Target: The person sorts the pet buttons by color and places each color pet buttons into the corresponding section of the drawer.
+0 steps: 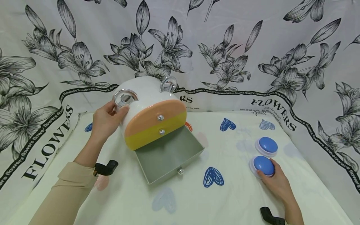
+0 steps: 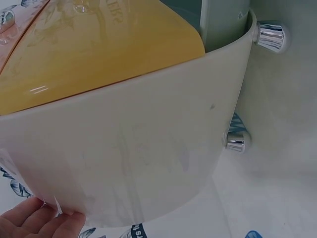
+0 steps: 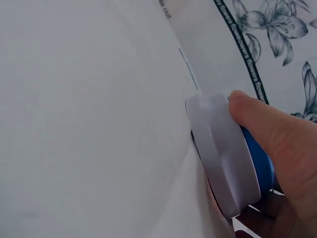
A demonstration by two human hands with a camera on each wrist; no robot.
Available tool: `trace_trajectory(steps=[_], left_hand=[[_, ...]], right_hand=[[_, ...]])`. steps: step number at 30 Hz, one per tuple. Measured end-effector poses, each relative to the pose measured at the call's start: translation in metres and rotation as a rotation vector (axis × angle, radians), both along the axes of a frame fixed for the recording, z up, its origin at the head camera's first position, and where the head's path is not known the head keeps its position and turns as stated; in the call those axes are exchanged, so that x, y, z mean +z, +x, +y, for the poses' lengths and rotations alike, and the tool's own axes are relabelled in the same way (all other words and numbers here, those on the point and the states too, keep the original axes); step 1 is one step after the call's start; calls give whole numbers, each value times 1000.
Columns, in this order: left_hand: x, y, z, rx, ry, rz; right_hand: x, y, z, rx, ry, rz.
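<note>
A white rounded drawer box [image 1: 144, 89] with an orange drawer front [image 1: 146, 120] and a yellow one [image 1: 149, 137] stands left of centre. Its sage-green bottom drawer [image 1: 168, 156] is pulled out, with a silver knob on the front. My left hand [image 1: 107, 118] grips the box at its left side by a silver ear-shaped ring [image 1: 125, 97], thumb in front; the left wrist view shows its fingertips at the white shell's edge. At the right, my right hand [image 1: 277, 181] grips a round blue push button [image 1: 263, 165] by its sides. In the right wrist view, its white base [image 3: 223, 153] stands on edge.
A second blue push button [image 1: 268, 144] sits just behind the held one. Silver feet [image 2: 271, 36] stick out under the box. A pale cloth with printed hearts [image 1: 213, 177] covers the table, and a flower-printed curtain [image 1: 197, 78] hangs behind.
</note>
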State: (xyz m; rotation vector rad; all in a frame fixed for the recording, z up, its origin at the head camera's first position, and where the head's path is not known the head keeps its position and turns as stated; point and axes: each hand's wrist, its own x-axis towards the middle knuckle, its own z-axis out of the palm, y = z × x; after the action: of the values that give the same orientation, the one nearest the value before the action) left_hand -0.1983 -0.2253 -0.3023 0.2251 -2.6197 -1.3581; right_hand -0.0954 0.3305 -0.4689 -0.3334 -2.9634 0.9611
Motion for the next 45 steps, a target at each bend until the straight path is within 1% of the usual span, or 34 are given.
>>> trace_trajectory(steps=[4,8,14,18,24,30,35,37,45], left_hand=[[-1,0,-1,-1,4,-2],[-1,2,-2,-3,-1,10],[0,1,-2,-4,-1,2],[0,0,0,-2,-2,3],[0,0,-1,-6,-2,29],[0,0,-2,-8,-1,47],[0,-1,-1,-9,-3,49],[1,-1,-1,-8,-2,46],[0,-1,-1,-7,-10,52]], right_hand=[[3,0,-1,-27,1,-17],[8,-3,-3,-38,-3,-40],[15,-9,-8,-41,-23,-46],[24,-16,-16,-36,-16,-32],[36,-31,-31,12,-33,20],[45,-46,-49,61,-68,74],[49,-55,-65,89,-108,113],[50,-58,-73,104,-108,131],[62,-70,-105,190,-123,162]])
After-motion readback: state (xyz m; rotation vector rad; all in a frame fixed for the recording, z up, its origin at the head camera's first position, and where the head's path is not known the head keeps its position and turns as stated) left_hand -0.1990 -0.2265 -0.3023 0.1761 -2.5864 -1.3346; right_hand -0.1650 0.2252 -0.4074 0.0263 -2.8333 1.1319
